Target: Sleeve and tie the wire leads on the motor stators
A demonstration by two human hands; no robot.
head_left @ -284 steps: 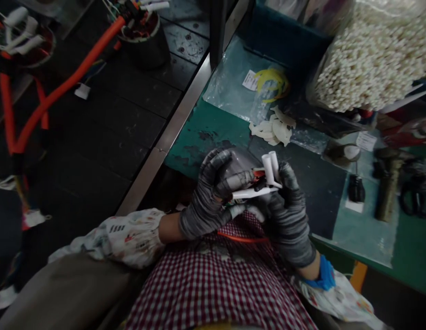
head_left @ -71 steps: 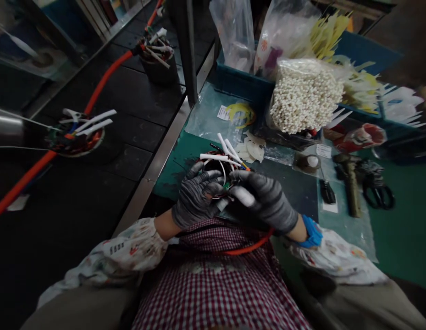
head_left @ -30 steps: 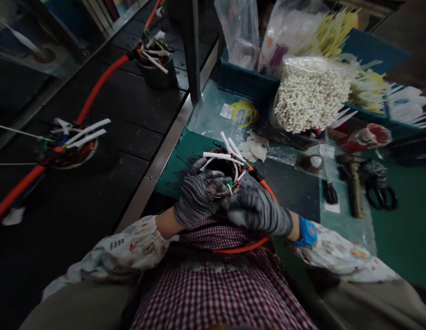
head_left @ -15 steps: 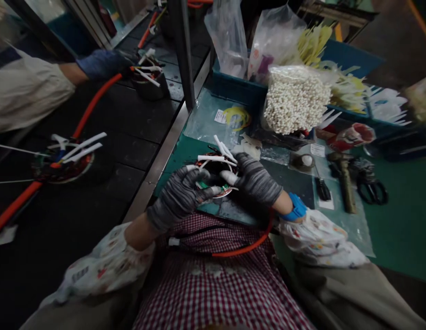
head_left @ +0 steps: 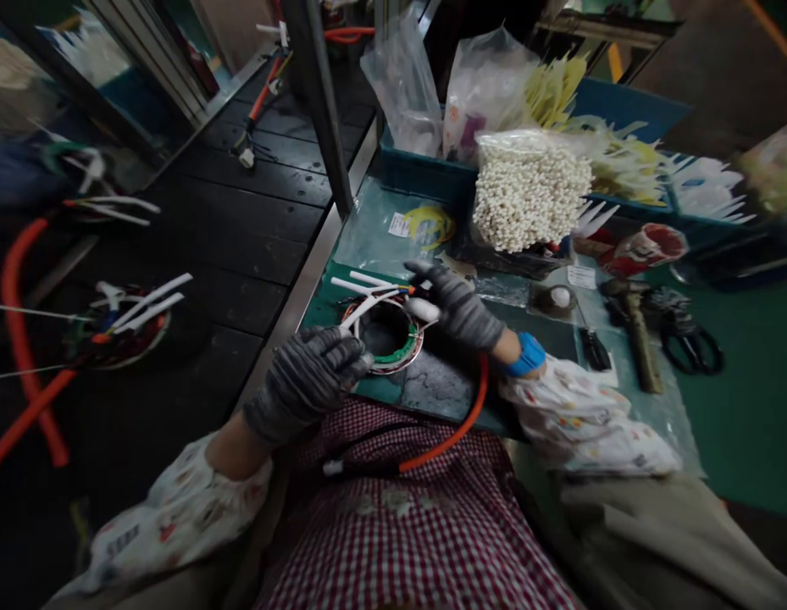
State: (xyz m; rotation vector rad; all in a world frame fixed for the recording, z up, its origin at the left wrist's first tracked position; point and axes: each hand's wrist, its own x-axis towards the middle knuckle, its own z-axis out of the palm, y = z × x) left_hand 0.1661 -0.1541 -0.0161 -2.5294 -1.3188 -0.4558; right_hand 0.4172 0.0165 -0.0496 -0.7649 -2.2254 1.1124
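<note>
A motor stator (head_left: 402, 360), a ring of copper windings with a green inner band, lies on the dark bench top in front of me. White sleeved leads (head_left: 361, 292) fan out over its far left side. My left hand (head_left: 307, 377), in a grey striped glove, is closed on the ring's near left edge, by the base of a white sleeve. On the right side, my right hand (head_left: 464, 313) has thumb and forefinger apart, the thumb touching the ring near the wire joint. An orange cable (head_left: 453, 440) curves from below this hand toward my lap, ending in a pale connector.
Another stator (head_left: 135, 335) with an orange cable sits on the dark slatted surface at left, near a co-worker's blurred sleeve. Blue bins (head_left: 424, 174) and a bag of white-tipped sticks (head_left: 533, 191) stand behind. A hammer (head_left: 638, 339), screwdriver (head_left: 595, 347) and scissors (head_left: 691, 343) lie at right.
Both hands have drawn apart, baring the ring's middle. The white leads now point left. The co-worker's gloved hand and the stator by it have moved toward the left edge.
</note>
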